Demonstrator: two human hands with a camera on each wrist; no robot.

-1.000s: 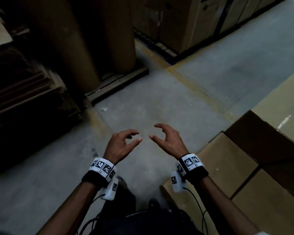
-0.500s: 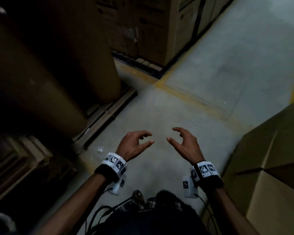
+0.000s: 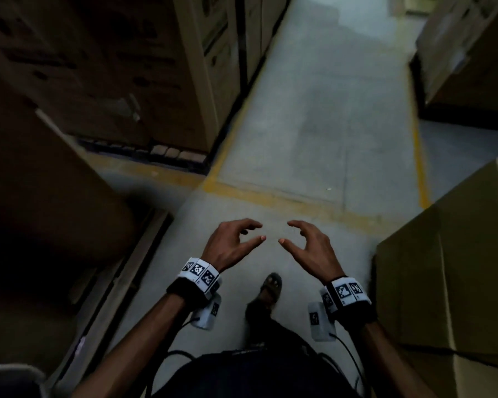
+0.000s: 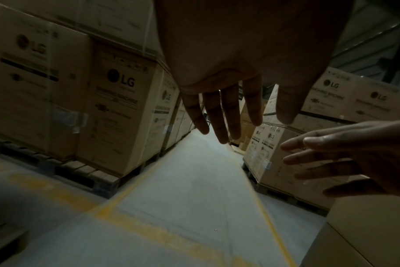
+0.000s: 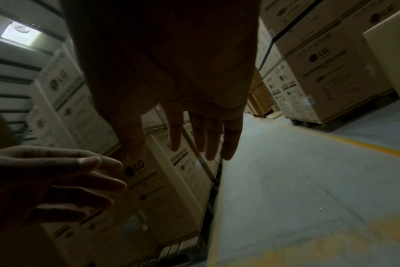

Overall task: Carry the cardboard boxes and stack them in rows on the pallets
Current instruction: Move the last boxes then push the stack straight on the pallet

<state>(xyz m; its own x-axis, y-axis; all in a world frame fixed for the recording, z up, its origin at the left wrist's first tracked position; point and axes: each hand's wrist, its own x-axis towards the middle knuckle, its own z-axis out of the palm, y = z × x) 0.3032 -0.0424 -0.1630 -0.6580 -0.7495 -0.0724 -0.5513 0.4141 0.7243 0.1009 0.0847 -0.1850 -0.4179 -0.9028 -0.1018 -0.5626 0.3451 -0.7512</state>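
Both hands hang empty in front of me over the grey concrete floor [image 3: 314, 116]. My left hand [image 3: 236, 239] and right hand [image 3: 305, 242] face each other with loosely curved fingers, a small gap between their thumbs, holding nothing. A plain brown cardboard box [image 3: 449, 268] stands just to the right of my right hand, stacked on another box below it. In the left wrist view my left hand's fingers [image 4: 222, 115] point down an aisle, with the right hand [image 4: 345, 155] beside them. The right wrist view shows my right hand's fingers [image 5: 208, 137] spread and empty.
Tall printed cartons on pallets [image 3: 144, 81] line the left of the aisle, and more stand at the far right [image 3: 466, 53]. Yellow floor lines [image 3: 270, 196] cross and border the aisle. A dark large roll or box [image 3: 41, 182] stands close on my left. My foot [image 3: 269, 288] steps forward.
The view has swung right and forward from the dark rolls and flat boxes to the aisle between the cartons. Both hands keep the same empty, loosely curved pose.
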